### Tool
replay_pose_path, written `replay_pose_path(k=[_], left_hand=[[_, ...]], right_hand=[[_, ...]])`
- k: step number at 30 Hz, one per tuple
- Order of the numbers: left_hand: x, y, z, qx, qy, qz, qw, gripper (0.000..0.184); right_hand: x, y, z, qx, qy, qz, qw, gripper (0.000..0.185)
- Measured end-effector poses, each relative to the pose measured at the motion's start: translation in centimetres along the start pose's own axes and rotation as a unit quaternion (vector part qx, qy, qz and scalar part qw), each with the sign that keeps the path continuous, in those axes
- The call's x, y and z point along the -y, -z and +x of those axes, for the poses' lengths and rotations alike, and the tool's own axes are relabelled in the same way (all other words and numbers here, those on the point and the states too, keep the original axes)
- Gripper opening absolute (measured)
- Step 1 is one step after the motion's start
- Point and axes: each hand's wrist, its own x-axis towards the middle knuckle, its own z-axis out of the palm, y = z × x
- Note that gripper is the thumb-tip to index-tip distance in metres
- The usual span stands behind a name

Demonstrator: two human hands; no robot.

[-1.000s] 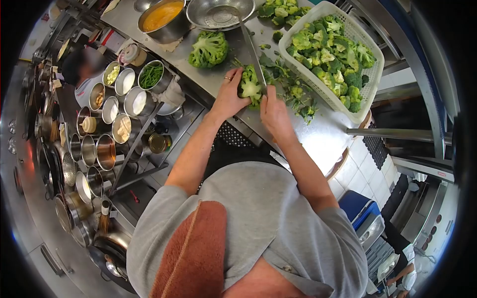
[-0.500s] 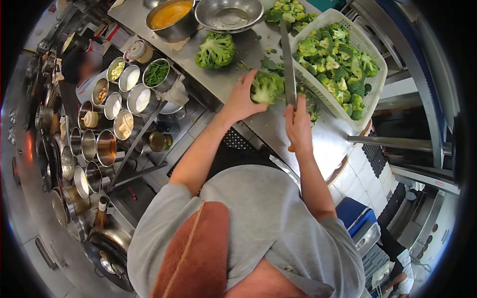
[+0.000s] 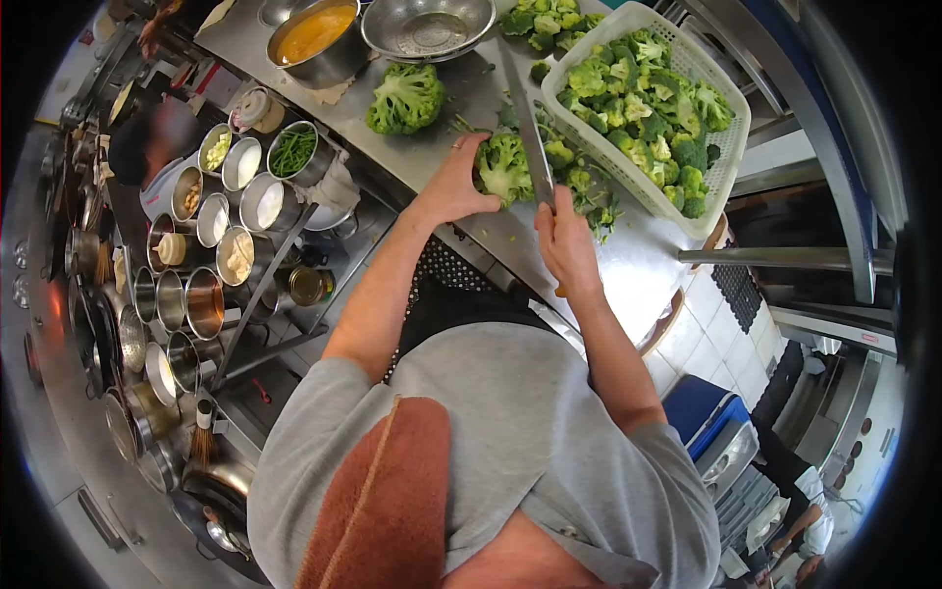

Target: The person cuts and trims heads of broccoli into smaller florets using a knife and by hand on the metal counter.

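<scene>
The left hand [image 3: 457, 188] curls its fingers around a broccoli piece [image 3: 504, 169] resting on the worktop [image 3: 628, 275], thumb on the near side. At five o'clock from that piece, the right hand [image 3: 567, 240] has its fingers closed on the knife [image 3: 528, 123], whose blade points between eleven and twelve, just beside the piece; whether they touch I cannot tell. A whole broccoli head [image 3: 405, 98] sits at ten o'clock, with a pot of orange liquid [image 3: 316, 37] beyond. A metal colander [image 3: 429, 29] stands at eleven, a white basket [image 3: 699, 226] of florets at two.
</scene>
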Motion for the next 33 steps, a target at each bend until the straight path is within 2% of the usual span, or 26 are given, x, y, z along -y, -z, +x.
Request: replay_pose_path(k=[2,4,5,7,9,11,14,16,17,19,20,22,27,29,30,32,33], left_hand=[[-0.4,0.4,-0.1,0.018,0.023,-0.048,0.998,0.097],[0.0,0.1,-0.1,0.004,0.0,-0.026,1.0,0.097],[0.3,0.0,-0.1,-0.008,-0.023,-0.005,1.0,0.096],[0.5,-0.2,-0.1,-0.011,-0.023,-0.003,1.0,0.096],[0.3,-0.2,-0.1,-0.014,-0.026,0.001,1.0,0.096],[-0.1,0.0,-0.1,0.0,0.032,-0.02,0.999,0.094],[0.0,-0.2,-0.1,-0.011,0.011,-0.013,1.0,0.096],[0.9,-0.5,-0.6,-0.021,0.027,-0.043,0.999,0.096],[1.3,-0.7,-0.8,-0.03,0.04,-0.071,0.996,0.096],[1.6,-0.9,-0.6,-0.033,0.057,-0.078,0.995,0.096],[1.8,-1.1,-0.4,-0.04,0.078,-0.085,0.993,0.095],[0.8,-1.0,0.1,-0.041,0.099,-0.069,0.992,0.095],[-1.8,-0.7,0.8,-0.046,0.182,-0.032,0.982,0.094],[-3.1,-0.4,0.7,-0.05,0.067,0.032,0.996,0.091],[-3.2,-0.4,1.1,-0.048,0.066,0.033,0.996,0.091],[-3.2,-0.6,2.1,-0.054,-0.126,0.232,0.963,0.086],[-3.2,-0.7,2.5,-0.052,-0.123,0.231,0.964,0.086]], right_hand=[[0.3,-0.1,0.5,0.007,0.011,-0.01,1.0,0.014],[1.6,0.1,1.2,-0.012,0.059,0.002,0.998,0.012],[2.0,0.0,1.6,-0.01,0.06,0.002,0.998,0.012],[2.4,-0.2,2.3,0.042,0.009,-0.091,0.995,0.013],[1.5,-0.7,2.7,0.046,0.017,-0.089,0.995,0.013],[1.0,-1.1,3.0,0.053,0.032,-0.086,0.994,0.013],[0.6,-0.4,3.1,0.004,0.014,-0.069,0.998,0.013],[-0.1,1.2,3.7,-0.068,-0.075,-0.032,0.994,0.014],[-0.1,1.7,3.5,-0.068,-0.076,-0.032,0.994,0.014],[1.0,3.2,3.0,-0.032,-0.034,-0.083,0.995,0.013],[0.7,2.7,2.5,-0.036,-0.036,-0.084,0.995,0.013],[0.0,0.4,1.6,-0.022,0.025,-0.09,0.995,0.013],[-0.7,-1.5,1.9,-0.055,0.068,-0.044,0.995,0.013],[-1.0,-0.9,2.4,-0.06,0.067,-0.042,0.995,0.014],[-1.0,-0.3,2.7,-0.079,0.039,-0.031,0.996,0.015],[-0.9,0.7,2.8,-0.096,0.008,-0.018,0.995,0.015],[-0.7,1.3,2.4,-0.106,0.006,-0.013,0.994,0.014]])
